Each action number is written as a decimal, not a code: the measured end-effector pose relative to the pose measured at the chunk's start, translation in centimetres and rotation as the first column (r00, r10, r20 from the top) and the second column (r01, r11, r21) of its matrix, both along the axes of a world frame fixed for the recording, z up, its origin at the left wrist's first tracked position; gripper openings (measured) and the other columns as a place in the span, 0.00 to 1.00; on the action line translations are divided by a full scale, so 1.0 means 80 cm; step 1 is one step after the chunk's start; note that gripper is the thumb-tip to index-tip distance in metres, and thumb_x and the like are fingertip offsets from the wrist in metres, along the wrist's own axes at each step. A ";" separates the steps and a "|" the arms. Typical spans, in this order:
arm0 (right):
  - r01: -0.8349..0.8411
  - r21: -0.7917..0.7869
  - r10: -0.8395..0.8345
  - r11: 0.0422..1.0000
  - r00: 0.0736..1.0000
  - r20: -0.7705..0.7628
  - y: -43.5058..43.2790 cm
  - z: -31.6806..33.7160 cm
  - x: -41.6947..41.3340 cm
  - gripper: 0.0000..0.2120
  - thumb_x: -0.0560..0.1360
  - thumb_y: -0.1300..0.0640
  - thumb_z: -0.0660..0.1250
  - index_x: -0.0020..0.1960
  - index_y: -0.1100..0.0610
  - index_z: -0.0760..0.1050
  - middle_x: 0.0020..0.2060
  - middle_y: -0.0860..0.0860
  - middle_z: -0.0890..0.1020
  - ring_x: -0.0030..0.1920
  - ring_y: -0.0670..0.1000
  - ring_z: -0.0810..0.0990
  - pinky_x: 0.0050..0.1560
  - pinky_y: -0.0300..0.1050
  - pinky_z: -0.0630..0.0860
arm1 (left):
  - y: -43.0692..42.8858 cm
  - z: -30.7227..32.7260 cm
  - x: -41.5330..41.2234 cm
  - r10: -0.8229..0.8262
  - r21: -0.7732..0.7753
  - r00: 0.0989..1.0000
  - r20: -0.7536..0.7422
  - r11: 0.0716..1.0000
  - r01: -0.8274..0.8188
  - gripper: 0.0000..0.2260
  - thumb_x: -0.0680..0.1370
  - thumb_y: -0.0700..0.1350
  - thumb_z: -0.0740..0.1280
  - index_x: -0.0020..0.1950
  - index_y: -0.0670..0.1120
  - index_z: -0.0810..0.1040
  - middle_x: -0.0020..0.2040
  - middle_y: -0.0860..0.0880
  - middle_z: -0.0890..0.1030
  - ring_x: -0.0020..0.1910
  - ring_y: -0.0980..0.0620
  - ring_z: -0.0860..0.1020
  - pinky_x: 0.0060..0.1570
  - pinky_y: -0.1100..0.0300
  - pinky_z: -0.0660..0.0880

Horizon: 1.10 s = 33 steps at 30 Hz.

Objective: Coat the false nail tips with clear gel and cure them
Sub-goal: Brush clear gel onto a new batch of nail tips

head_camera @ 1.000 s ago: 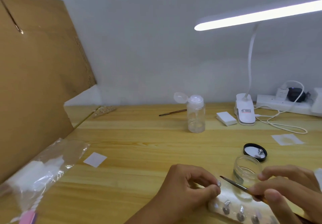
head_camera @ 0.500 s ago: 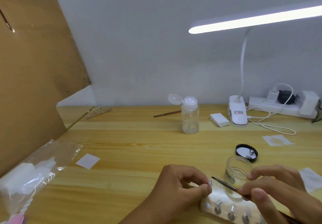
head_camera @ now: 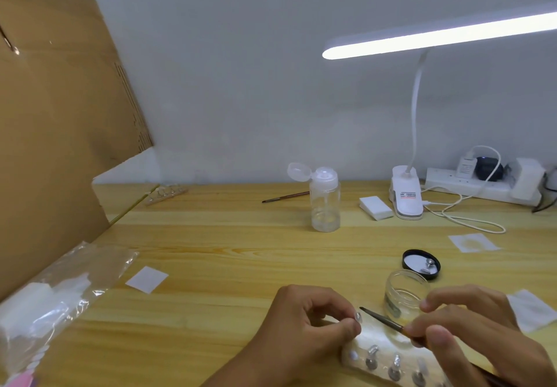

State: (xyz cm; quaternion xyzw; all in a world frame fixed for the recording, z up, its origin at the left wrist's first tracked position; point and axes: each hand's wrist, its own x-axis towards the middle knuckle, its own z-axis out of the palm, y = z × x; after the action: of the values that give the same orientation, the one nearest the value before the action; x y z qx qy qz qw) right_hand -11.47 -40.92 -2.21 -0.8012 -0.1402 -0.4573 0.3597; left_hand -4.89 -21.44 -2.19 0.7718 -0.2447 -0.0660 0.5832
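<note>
Pinching the nail tip (head_camera: 358, 316), the left hand (head_camera: 301, 326) holds as before — right hand (head_camera: 470, 332) still grips the brush (head_camera: 382, 318) beside it.

A cardboard sheet (head_camera: 60, 130) leans at the left of the table (head_camera: 241, 251), with a plastic bag (head_camera: 60, 290) at its foot and a paper square (head_camera: 146, 279) nearby. Farther back stand a bottle (head_camera: 325, 203) with its cap open, a white block (head_camera: 376, 207), a lit lamp (head_camera: 407, 206) and a power strip (head_camera: 470, 186).

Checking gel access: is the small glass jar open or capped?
Open: the jar has a bare mouth, and a black lid lies upturned just behind it.
</note>
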 end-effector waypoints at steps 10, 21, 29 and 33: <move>0.011 -0.038 -0.009 0.999 0.998 0.060 -0.004 0.002 0.004 0.29 0.82 0.41 0.55 0.31 0.51 0.82 0.36 0.40 0.77 0.47 0.40 0.75 0.47 0.43 0.69 | 0.001 -0.003 0.005 0.006 -0.009 1.000 -0.018 1.000 -0.006 0.04 0.72 0.37 0.75 0.39 0.46 0.86 0.36 0.53 0.85 0.36 0.62 0.81 0.38 0.70 0.73; -0.014 -0.046 0.016 0.999 0.999 0.039 -0.013 -0.009 0.007 0.24 0.82 0.42 0.57 0.34 0.48 0.82 0.37 0.41 0.79 0.50 0.41 0.76 0.51 0.42 0.69 | -0.001 -0.002 0.002 0.041 0.001 0.999 0.008 0.999 -0.041 0.02 0.69 0.47 0.74 0.40 0.50 0.86 0.35 0.54 0.84 0.34 0.61 0.78 0.37 0.65 0.72; -0.027 -0.026 0.028 0.999 0.999 0.022 -0.013 -0.008 0.004 0.23 0.81 0.42 0.58 0.34 0.48 0.82 0.38 0.40 0.78 0.51 0.43 0.76 0.51 0.39 0.69 | -0.001 -0.006 0.003 0.043 -0.007 0.999 0.024 0.999 -0.042 0.09 0.67 0.54 0.73 0.40 0.50 0.86 0.36 0.53 0.85 0.35 0.55 0.76 0.37 0.60 0.71; -0.039 -0.039 0.039 0.998 0.999 0.011 -0.013 -0.006 0.002 0.24 0.81 0.42 0.57 0.35 0.49 0.83 0.38 0.41 0.79 0.51 0.42 0.76 0.50 0.44 0.70 | 0.000 -0.005 0.002 0.042 -0.013 0.999 0.021 0.999 -0.042 0.09 0.67 0.55 0.72 0.41 0.51 0.86 0.38 0.51 0.86 0.36 0.51 0.74 0.39 0.57 0.71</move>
State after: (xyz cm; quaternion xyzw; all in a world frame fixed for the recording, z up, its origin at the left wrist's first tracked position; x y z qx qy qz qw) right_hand -11.29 -41.94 -2.67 -0.8023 -0.1667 -0.4520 0.3524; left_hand -4.72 -21.45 -2.63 0.7736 -0.2351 -0.0442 0.5868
